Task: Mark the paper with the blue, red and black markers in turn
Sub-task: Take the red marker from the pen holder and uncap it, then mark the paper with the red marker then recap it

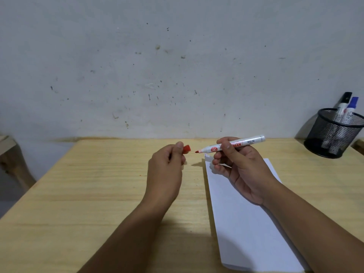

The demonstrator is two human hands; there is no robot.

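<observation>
My right hand (239, 166) grips the red marker (250, 143), a white barrel with red print, held level above the far end of the white paper (250, 229). Its bare red tip points left. My left hand (167, 170) pinches the red cap (186, 149) a short gap away from that tip. No mark shows on the visible part of the paper. The blue marker (351, 111) and the black marker (343, 107) stand capped in the black mesh cup (332, 138) at the far right.
The wooden table (98, 184) runs up to a stained grey wall. The paper lies right of centre, partly under my right forearm. A wooden piece of furniture shows at the left edge, beyond the table.
</observation>
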